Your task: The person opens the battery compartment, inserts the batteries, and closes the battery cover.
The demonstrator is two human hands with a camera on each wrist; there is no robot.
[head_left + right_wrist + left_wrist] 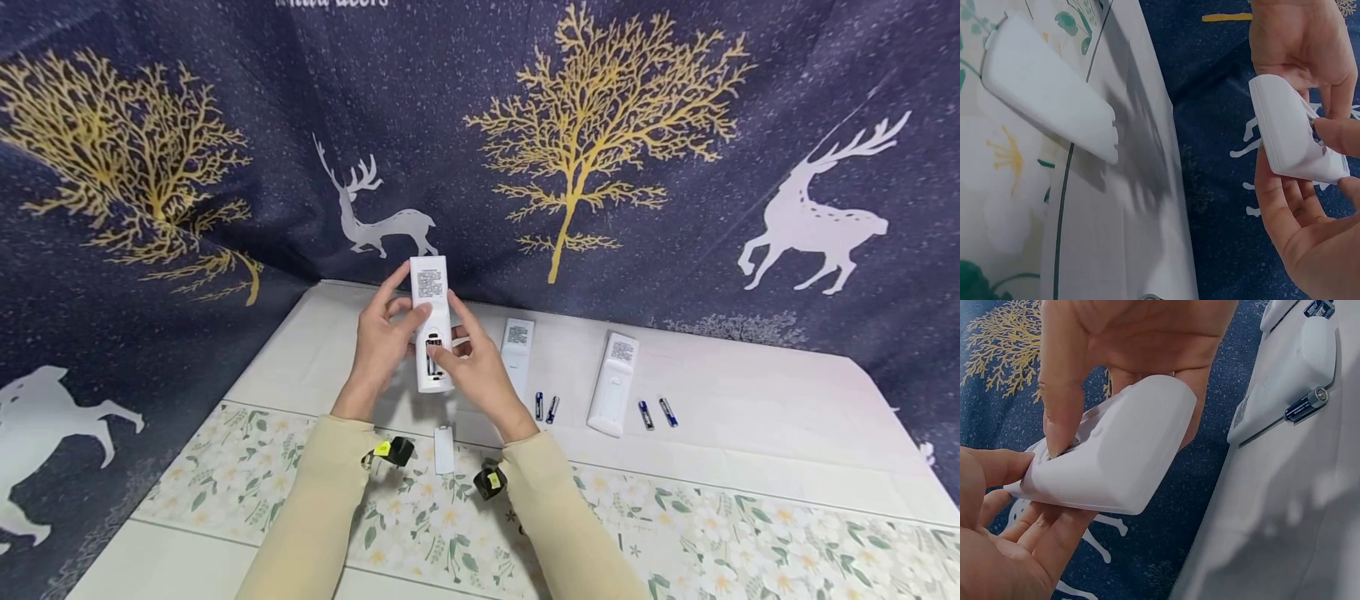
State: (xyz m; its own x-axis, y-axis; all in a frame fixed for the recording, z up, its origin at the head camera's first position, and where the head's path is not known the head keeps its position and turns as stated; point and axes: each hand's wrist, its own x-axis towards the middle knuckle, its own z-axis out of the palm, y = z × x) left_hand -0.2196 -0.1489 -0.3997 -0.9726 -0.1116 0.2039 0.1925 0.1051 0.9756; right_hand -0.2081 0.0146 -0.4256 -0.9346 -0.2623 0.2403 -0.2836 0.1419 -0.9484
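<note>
Remote control (437, 321) of smooth white plastic, long and rounded at the edges, is held up above the worktop (772, 400), printed back and uncovered battery bay (431, 365) showing. The left hand (381, 342) grips one side, thumb laid on the back; the right hand (480, 371) holds the other, thumb pressed at the bay. A thin, notched cover (444, 450) lies across the edge of the floral strip (420, 500). To the right rest a second remote (519, 354) and a third remote (613, 383), two glossy blue-and-silver cylindrical batteries (646, 415) near each. Behind hangs creased navy cloth (427, 92) printed with pale deer and branching yellow trees.
</note>
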